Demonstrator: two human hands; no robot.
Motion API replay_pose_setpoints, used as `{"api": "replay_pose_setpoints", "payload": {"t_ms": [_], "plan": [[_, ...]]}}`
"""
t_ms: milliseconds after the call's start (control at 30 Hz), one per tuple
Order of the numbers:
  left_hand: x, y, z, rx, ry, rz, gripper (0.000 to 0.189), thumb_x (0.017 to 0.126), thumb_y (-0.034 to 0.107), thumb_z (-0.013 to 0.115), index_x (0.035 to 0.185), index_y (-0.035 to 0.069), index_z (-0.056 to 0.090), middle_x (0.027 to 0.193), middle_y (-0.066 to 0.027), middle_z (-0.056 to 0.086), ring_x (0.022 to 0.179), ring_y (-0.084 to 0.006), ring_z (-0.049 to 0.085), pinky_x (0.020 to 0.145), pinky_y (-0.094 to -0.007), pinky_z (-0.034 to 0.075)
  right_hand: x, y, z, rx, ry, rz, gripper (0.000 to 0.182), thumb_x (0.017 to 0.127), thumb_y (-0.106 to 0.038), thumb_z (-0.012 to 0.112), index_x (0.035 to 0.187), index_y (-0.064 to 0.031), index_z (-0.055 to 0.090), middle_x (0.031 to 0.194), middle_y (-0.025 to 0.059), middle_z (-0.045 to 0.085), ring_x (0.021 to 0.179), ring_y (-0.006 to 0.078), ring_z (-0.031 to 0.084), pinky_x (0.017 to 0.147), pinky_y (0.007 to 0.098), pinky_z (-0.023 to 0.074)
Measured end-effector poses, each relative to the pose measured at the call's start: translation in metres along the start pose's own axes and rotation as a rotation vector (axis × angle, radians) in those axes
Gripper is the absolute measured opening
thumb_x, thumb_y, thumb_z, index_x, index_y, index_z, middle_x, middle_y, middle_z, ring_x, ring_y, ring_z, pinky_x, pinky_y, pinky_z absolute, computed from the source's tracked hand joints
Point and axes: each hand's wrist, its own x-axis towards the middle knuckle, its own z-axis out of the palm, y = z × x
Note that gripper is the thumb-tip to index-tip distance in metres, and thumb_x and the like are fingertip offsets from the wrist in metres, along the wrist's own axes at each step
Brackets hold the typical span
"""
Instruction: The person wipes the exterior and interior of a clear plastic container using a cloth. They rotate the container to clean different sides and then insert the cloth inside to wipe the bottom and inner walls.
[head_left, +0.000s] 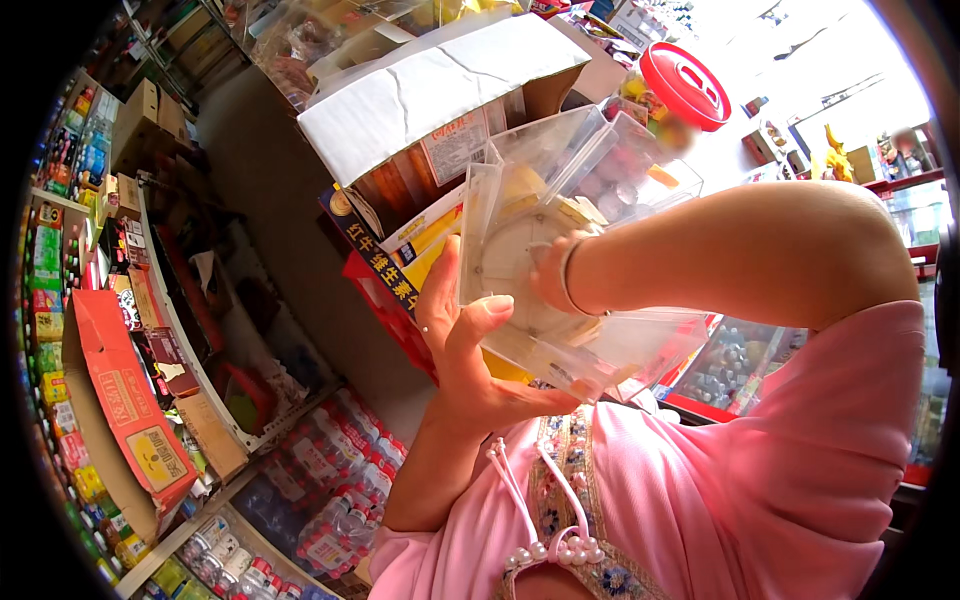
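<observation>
My left hand (480, 337) grips the near-left corner of a transparent plastic box (480, 225), which is tilted so that I look down into it. Its thumb lies on the rim and the other fingers spread along the outer walls. Inside the box is my right hand (553, 271), near the bottom, with a bracelet (571, 281) at its wrist. Seen through the plastic, the right fingers are blurred, and whether they pinch something whitish is unclear. A round mark shows on the box's bottom. Small yellowish pieces (589, 211) show beside the right wrist.
Beyond the box stands an open white cardboard carton (450, 75) with packaged goods. A jar with a red lid (686, 86) is at the far right. Shelves of drinks and a red carton (124, 405) line the left, with shrink-wrapped bottles (337, 480) below.
</observation>
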Motion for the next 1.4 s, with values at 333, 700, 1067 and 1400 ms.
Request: {"api": "replay_pose_setpoints", "payload": {"t_ms": [333, 700, 1067, 1400], "plan": [[-0.002, -0.008, 0.005, -0.027, 0.039, 0.024, 0.084, 0.059, 0.061, 0.081, 0.111, 0.007, 0.043, 0.136, -0.0329, 0.029, 0.130, -0.0436, 0.032, 0.105, -0.0545, 0.033, 0.014, -0.010, 0.013, 0.384, 0.085, 0.055, 0.030, 0.070, -0.017, 0.069, 0.098, -0.0081, 0.067, 0.087, 0.0152, 0.068, 0.088, 0.0325, 0.066, 0.073, 0.0423, 0.0525], [0.003, -0.010, -0.005, 0.050, -0.149, -0.019, 0.111, 0.050, 0.059, 0.086, 0.133, 0.015, 0.026, 0.144, -0.0304, 0.019, 0.132, -0.0470, 0.029, 0.103, -0.0593, 0.033, 0.009, 0.018, -0.004, 0.766, 0.346, 0.057, 0.043, 0.070, -0.010, 0.065, 0.112, -0.0117, 0.058, 0.093, 0.0103, 0.066, 0.092, 0.0293, 0.064, 0.076, 0.0405, 0.0513], [0.013, -0.014, -0.002, -0.080, -0.036, 0.023, 0.091, 0.055, 0.059, 0.083, 0.120, 0.007, 0.046, 0.138, -0.0329, 0.031, 0.130, -0.0427, 0.034, 0.105, -0.0519, 0.033, 0.001, 0.010, -0.010, -0.550, -0.033, -0.270, 0.037, 0.083, -0.019, 0.060, 0.120, -0.0173, 0.058, 0.114, 0.0052, 0.061, 0.111, 0.0250, 0.058, 0.086, 0.0383, 0.0506], [0.045, -0.045, -0.037, -0.316, -0.383, -0.081, 0.124, 0.046, 0.043, 0.091, 0.144, 0.003, 0.025, 0.148, -0.0187, 0.029, 0.136, -0.0304, 0.032, 0.112, -0.0440, 0.023, 0.010, 0.005, 0.011, -0.131, 0.032, -0.202, 0.033, 0.079, -0.026, 0.062, 0.109, -0.0132, 0.065, 0.105, 0.0075, 0.065, 0.097, 0.0251, 0.062, 0.081, 0.0383, 0.0497]]}}
